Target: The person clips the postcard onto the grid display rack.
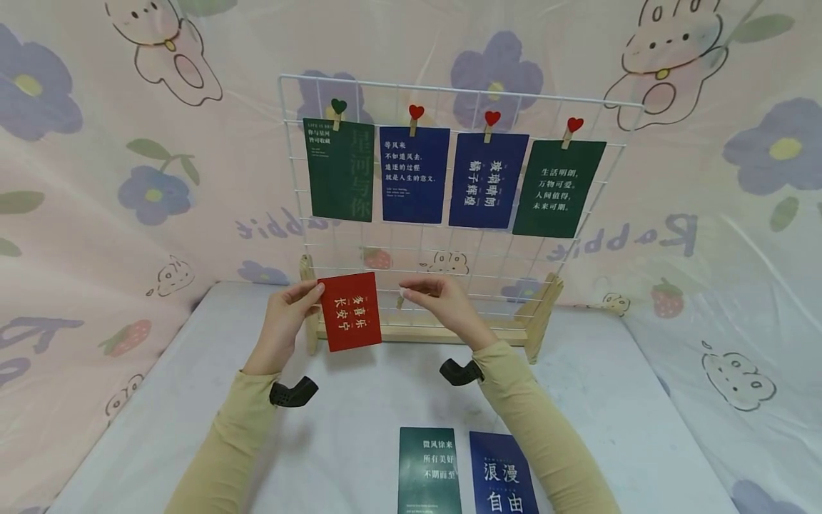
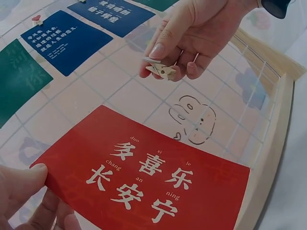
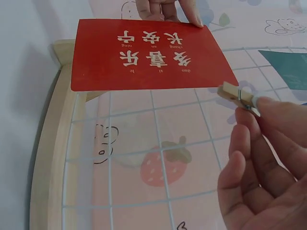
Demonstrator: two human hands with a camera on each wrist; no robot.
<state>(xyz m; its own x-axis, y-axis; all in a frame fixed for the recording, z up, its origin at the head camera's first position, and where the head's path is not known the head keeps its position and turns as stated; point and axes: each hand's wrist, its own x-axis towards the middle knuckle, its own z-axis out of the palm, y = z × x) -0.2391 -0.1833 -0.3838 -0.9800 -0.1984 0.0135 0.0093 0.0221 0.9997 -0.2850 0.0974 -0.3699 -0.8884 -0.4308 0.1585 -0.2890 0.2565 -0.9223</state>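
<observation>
My left hand (image 1: 287,321) pinches a red card (image 1: 351,312) with white characters by its left edge, in front of the lower part of a white wire grid (image 1: 411,246). In my right hand (image 1: 449,303), thumb and fingers pinch a small wooden clothespin (image 3: 237,97); its tip is close to a corner of the card in the right wrist view. Higher on the grid hang a green card (image 1: 340,171), two blue cards (image 1: 414,178) and another green card (image 1: 559,189), each under a clothespin with a heart (image 1: 416,113).
Wooden feet (image 1: 544,318) hold the grid upright on the white table (image 1: 347,414). Near the front lie a green card (image 1: 429,464) and a blue card (image 1: 502,478), the latter partly under my right sleeve (image 1: 533,414). A patterned curtain (image 1: 398,36) hangs behind.
</observation>
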